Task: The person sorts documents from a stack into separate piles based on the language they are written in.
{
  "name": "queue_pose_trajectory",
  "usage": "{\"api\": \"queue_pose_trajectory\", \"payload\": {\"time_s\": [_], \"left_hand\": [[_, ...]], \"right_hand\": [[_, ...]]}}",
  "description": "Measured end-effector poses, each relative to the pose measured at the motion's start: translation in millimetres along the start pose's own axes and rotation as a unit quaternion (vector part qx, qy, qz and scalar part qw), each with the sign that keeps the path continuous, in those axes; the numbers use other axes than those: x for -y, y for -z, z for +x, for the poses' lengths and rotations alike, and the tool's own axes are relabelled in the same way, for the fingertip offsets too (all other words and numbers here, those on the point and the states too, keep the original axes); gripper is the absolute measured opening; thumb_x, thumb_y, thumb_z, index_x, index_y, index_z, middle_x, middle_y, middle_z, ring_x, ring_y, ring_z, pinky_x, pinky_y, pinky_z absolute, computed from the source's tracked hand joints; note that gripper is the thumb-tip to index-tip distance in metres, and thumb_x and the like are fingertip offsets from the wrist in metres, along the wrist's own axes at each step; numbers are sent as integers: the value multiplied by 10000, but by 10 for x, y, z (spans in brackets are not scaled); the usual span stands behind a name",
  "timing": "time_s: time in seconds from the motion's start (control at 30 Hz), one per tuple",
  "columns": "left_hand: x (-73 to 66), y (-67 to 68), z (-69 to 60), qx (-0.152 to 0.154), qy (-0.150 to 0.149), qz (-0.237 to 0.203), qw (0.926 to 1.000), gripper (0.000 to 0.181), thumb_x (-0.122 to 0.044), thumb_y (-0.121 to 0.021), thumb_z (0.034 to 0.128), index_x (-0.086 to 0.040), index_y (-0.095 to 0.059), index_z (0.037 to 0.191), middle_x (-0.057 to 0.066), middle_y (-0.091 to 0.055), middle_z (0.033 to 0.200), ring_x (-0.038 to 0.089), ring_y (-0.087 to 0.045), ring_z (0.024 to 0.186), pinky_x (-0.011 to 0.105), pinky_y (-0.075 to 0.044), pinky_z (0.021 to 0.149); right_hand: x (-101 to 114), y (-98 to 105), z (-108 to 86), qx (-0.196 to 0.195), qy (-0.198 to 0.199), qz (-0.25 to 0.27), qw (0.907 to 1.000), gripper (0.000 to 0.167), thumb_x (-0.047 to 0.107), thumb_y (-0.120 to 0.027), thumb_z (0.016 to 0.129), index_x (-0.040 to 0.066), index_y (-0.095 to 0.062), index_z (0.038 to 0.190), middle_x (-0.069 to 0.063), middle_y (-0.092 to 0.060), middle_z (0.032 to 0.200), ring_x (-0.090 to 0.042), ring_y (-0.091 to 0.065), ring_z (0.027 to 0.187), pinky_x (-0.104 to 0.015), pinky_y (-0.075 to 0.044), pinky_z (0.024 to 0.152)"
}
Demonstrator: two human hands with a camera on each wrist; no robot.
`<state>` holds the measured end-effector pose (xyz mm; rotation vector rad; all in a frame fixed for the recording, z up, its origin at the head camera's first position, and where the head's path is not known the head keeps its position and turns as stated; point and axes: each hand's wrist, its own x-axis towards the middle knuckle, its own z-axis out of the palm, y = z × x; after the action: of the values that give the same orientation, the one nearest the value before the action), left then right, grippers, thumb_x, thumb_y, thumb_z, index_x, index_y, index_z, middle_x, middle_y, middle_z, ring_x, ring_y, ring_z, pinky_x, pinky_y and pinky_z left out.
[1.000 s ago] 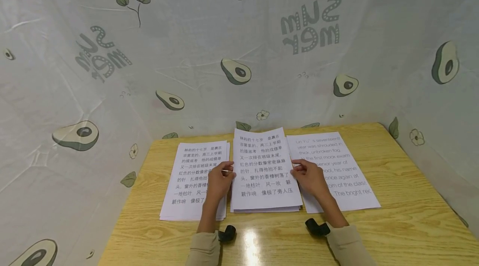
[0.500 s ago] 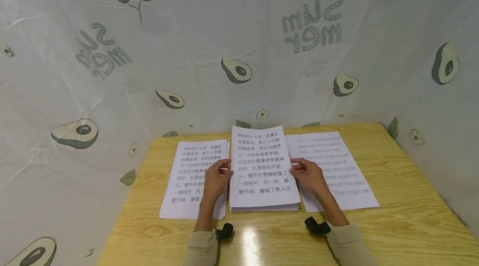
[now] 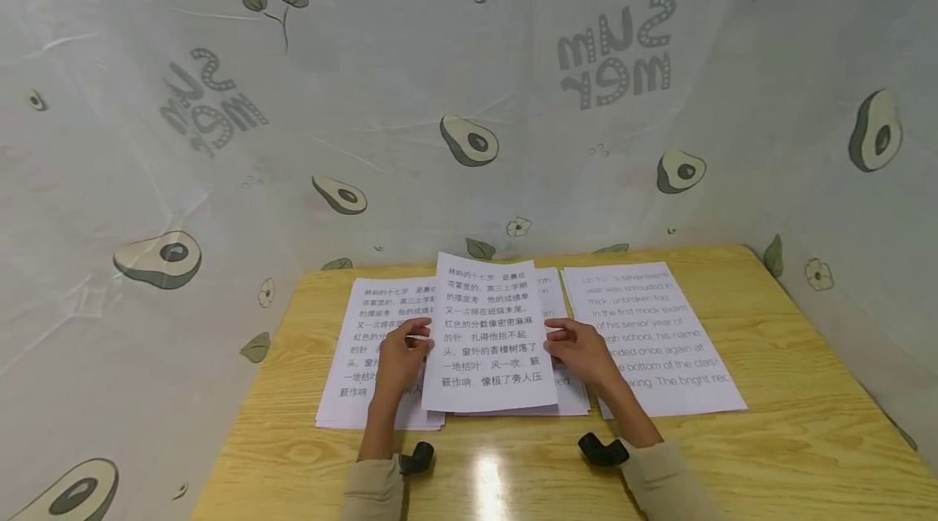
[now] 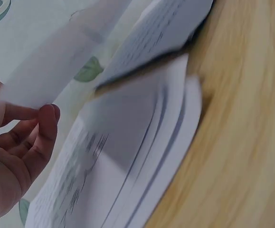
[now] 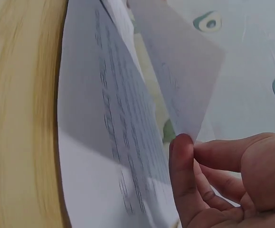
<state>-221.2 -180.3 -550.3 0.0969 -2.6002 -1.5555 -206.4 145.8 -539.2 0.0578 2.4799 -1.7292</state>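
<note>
Avocado-print fabric backdrop (image 3: pixel 396 81): hung behind and around the wood-grain table (image 3: pixel 799 440).

Item, one sheet of Chinese text (image 3: pixel 487 338): raised at table centre, face towards the wearer; it overlapped its neighbours without lying flat on them.

Item, left hand (image 3: pixel 401 352): pinched the sheet's edge at nine o'clock between thumb and finger.

Item, right hand (image 3: pixel 582 352): pinched the opposite edge at three o'clock; the two-sided hold presumably kept thin paper level and uncreased.

Item, Chinese-text stack (image 3: pixel 355 354): lay at nine o'clock, partly covered by the raised sheet, several leaves showing at its edge.

Item, English-text middle stack (image 3: pixel 551 293): sat beneath the sheet, its line ends visible towards two o'clock.

Item, English-text right-hand pages (image 3: pixel 670 338): lay at three o'clock, upright to the wearer, probably spaced and turned so for easy reading.

Item, beige sleeves (image 3: pixel 374 488): at seven and five o'clock, a black fitting (image 3: pixel 418 458) beside each.
</note>
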Motion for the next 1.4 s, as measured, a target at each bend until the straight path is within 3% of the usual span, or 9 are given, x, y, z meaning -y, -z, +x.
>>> {"api": "queue_pose_trajectory", "payload": {"time_s": [0.23, 0.5, 0.83, 1.4], "left_hand": [[130, 227, 32, -97, 140, 231, 9996, 393, -20, -754, 956, -97, -738, 1341, 106, -748, 1175, 225, -722, 990, 287, -605, 790], [294, 540, 88, -126, 233, 217, 9994, 398, -8, -731, 966, -67, -719, 1360, 160, -731, 1195, 234, -715, 973, 233, -605, 731], [492, 899, 90, -159, 368, 341, 9986, 396, -6, -684, 1002, -35, -686, 1397, 205, -713, 1242, 242, -710, 1004, 183, -568, 738], [724, 1296, 75, -70, 471, 647, 9968, 397, -10, -648, 1025, -5, -662, 1422, 237, -696, 1251, 275, -689, 1013, 176, -531, 731]], "right_hand": [[37, -288, 71, -56, -19, 169, 9998, 443, 53, -719, 977, -17, -665, 1411, -189, -731, 1155, -153, -724, 856, -289, -631, 754], [133, -636, 110, -64, 86, 338, 9994, 431, 29, -738, 947, -6, -692, 1375, -155, -749, 1099, -153, -734, 827, -289, -627, 729], [237, -1037, 160, 42, 355, 133, 9993, 422, 41, -738, 942, 0, -699, 1360, -137, -757, 1065, -154, -746, 836, -294, -626, 726], [367, -1450, 193, 309, 441, 369, 9979, 447, 15, -752, 914, -24, -687, 1354, -133, -760, 1019, -150, -759, 783, -285, -631, 675]]}}
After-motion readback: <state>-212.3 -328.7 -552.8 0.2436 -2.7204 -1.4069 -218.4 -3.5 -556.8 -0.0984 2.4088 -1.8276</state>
